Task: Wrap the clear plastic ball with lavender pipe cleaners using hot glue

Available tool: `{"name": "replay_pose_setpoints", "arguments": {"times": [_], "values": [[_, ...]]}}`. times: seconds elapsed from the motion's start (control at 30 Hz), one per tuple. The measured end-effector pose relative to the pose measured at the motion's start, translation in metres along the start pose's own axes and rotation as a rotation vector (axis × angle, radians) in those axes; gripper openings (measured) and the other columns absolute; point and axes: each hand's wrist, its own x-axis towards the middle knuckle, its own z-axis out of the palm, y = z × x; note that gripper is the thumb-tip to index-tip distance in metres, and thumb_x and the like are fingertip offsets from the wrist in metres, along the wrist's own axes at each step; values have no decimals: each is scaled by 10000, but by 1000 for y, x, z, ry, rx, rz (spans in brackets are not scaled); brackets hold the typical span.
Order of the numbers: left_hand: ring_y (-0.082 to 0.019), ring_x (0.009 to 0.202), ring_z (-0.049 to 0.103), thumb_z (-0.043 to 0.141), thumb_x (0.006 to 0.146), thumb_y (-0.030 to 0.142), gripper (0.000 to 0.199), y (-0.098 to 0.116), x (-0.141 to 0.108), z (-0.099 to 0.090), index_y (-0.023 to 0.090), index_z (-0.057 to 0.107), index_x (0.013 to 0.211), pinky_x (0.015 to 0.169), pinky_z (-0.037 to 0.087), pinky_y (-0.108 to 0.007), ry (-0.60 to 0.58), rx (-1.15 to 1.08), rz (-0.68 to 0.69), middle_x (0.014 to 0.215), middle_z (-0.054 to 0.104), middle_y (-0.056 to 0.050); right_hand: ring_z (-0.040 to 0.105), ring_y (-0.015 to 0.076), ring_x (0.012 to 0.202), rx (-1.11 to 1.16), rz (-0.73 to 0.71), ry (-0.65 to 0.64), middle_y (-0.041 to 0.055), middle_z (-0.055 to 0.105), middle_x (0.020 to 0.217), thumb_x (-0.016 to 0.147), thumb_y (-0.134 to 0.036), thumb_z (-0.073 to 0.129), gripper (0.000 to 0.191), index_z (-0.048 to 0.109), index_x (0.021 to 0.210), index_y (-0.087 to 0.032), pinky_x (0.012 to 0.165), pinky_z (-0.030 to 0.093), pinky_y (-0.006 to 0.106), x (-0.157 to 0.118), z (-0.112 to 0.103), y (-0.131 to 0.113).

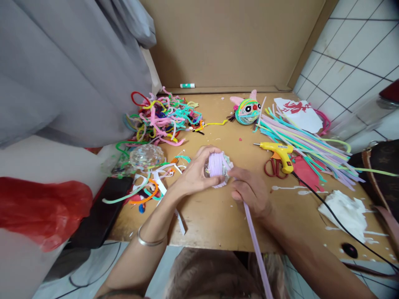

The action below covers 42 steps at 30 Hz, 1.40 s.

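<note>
A clear ball partly wrapped in lilac pipe cleaners point(215, 164) is held over the middle of the table. Around its left side curl the fingers and thumb of my left hand point(195, 171), which wears a silver bangle. At the ball's right edge, my right hand point(251, 192) pinches a long lilac pipe cleaner point(256, 245), whose tail hangs down past the table's front edge. The right fingertips are close against the wrapped ball; whether they touch it I cannot tell.
Tangled pipe cleaners point(162, 118) lie back left, near a clear faceted ball point(147, 156). A decorated ball with pink ears point(247, 110) sits at the back. To the right are a yellow glue gun point(280, 154), scissors point(274, 167), straight pipe cleaners point(307, 139) and crumpled tissue point(344, 211).
</note>
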Motion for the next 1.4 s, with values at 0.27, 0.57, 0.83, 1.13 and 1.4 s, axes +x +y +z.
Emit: {"name": "replay_pose_setpoints", "arguments": {"times": [0.27, 0.57, 0.83, 1.13, 1.4], "values": [[-288, 1196, 519, 692, 666, 291, 574, 0, 2, 3, 185, 484, 1191, 1064, 410, -461, 38, 6, 28, 1237, 533, -119, 644, 185, 923, 106, 173, -13, 130, 649, 972, 973, -241, 399, 200, 561, 1041, -144, 749, 565, 305, -3, 2, -3], [-282, 1221, 518, 709, 670, 290, 576, -1, 1, 2, 204, 490, 1196, 1081, 399, -453, 37, 32, 35, 1250, 541, -110, 601, 191, 902, 148, 445, 4, 94, 591, 990, 1003, -414, 311, 374, 600, 1049, -181, 768, 526, 348, -6, 8, 0], [-286, 1205, 529, 708, 675, 309, 564, -1, 1, 4, 217, 493, 1189, 1063, 414, -459, 49, 39, 46, 1240, 549, -104, 674, 195, 909, 63, 273, 105, 104, 708, 957, 928, -183, 510, 165, 631, 1041, -181, 775, 526, 342, -4, 16, 5], [-278, 1188, 536, 721, 672, 301, 567, -1, 1, 4, 209, 493, 1183, 1049, 423, -449, 62, 36, 52, 1225, 552, -105, 699, 204, 907, 69, 267, 72, 118, 740, 968, 922, -189, 540, 199, 668, 1074, -174, 765, 535, 345, -3, 15, 6], [-272, 1185, 546, 734, 663, 284, 561, -2, 1, 5, 225, 505, 1172, 1050, 428, -447, 70, 31, 74, 1220, 567, -97, 705, 196, 906, 33, 267, 54, 102, 748, 965, 941, -214, 518, 201, 674, 1064, -191, 759, 532, 337, -3, 16, 5]]}}
